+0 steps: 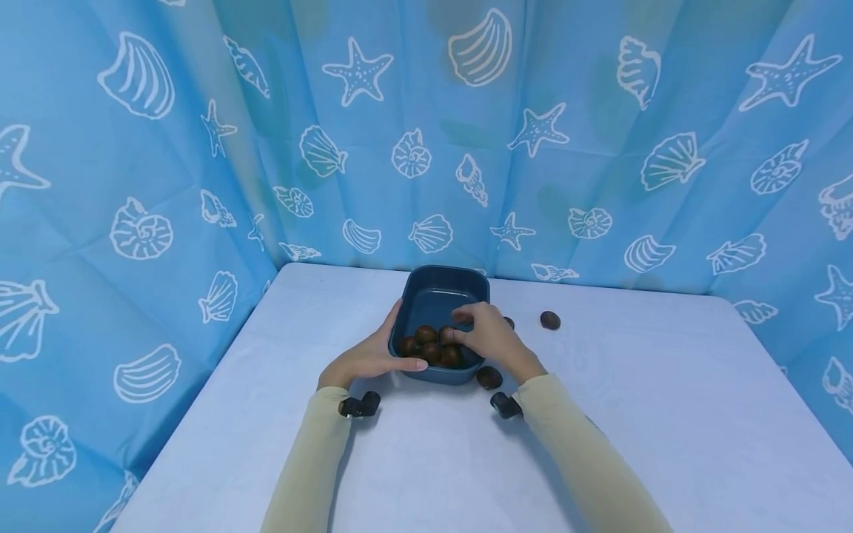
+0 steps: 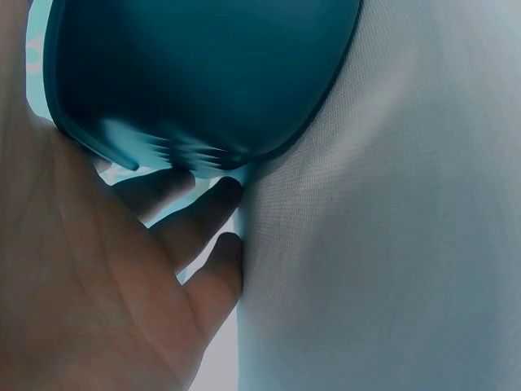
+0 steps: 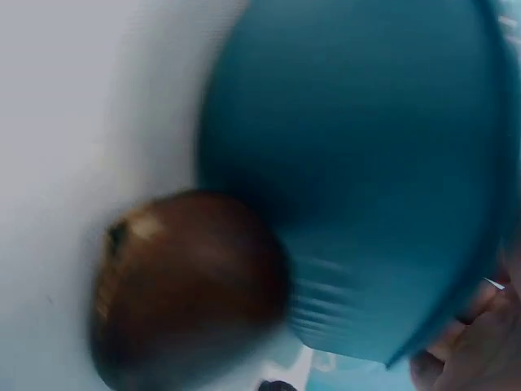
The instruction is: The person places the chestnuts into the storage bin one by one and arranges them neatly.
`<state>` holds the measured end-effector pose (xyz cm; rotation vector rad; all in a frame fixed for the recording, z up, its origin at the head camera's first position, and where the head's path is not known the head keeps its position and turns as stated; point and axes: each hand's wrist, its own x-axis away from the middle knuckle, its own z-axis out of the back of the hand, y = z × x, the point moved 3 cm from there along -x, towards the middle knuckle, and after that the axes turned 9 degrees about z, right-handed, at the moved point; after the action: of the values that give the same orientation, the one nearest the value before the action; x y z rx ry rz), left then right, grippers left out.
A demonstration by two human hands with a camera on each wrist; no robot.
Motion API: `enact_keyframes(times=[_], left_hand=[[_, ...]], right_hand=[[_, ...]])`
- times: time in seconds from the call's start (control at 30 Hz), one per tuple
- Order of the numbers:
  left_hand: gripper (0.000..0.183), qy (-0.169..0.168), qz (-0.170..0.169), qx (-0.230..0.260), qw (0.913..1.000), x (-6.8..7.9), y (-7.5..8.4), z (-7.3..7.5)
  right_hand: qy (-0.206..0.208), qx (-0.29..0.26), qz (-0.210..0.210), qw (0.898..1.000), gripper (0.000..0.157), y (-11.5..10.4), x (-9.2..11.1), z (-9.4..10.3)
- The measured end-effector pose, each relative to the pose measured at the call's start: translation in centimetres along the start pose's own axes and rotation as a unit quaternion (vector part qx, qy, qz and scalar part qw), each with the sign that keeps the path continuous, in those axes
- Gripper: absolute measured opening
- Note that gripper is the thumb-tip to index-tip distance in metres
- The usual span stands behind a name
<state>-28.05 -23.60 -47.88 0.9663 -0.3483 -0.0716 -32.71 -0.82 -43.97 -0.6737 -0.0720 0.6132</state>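
Gripping the blue bin (image 1: 443, 376) by its near left corner, the left hand (image 1: 368, 360) had its thumb at the near rim. The bin stood toward the far edge of the counter (image 1: 666, 385), brown chestnuts (image 1: 426, 334) piled in its near end. Over its right rim reached the right hand (image 1: 492, 334), fingers bent among them; whether it held one, I could not tell. One loose chestnut (image 1: 489, 377) lay just beside the bin's near right corner, another (image 1: 509, 323) half hidden past the right hand, a third (image 1: 550, 320) farther right.
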Motion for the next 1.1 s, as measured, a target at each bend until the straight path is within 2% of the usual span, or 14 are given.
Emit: enact_keyframes(times=[0.2, 0.33, 0.47, 0.6, 0.77, 1.1], left_hand=[[0.126, 0.004, 0.01, 0.0, 0.9999, -0.2, 0.0, 0.2], [0.126, 0.006, 0.005, 0.002, 1.0, -0.1, 0.2, 0.4], [0.127, 0.004, 0.0, 0.003, 1.0, 0.1, 0.4, 0.3], [0.128, 0.0, 0.004, 0.002, 1.0, 0.2, 0.3, 0.2], [0.127, 0.004, 0.012, 0.002, 0.9999, 0.3, 0.2, 0.1], [0.129, -0.002, 0.007, -0.002, 1.0, 0.3, 0.0, 0.1]], right_hand=[[0.058, -0.051, 0.025, 0.997, 0.042, -0.2, 1.9, 3.7], [0.089, -0.05, 0.012, 0.995, 0.042, 0.2, 3.4, 6.2], [0.101, -0.034, -0.009, 0.994, 0.043, 1.8, 5.2, 7.5], [0.104, -0.032, -0.02, 0.994, 0.044, 3.2, 7.0, 8.0], [0.106, -0.022, -0.028, 0.994, 0.045, 4.9, 8.5, 7.5], [0.069, -0.021, -0.065, 0.995, 0.046, 6.8, 9.3, 5.9]])
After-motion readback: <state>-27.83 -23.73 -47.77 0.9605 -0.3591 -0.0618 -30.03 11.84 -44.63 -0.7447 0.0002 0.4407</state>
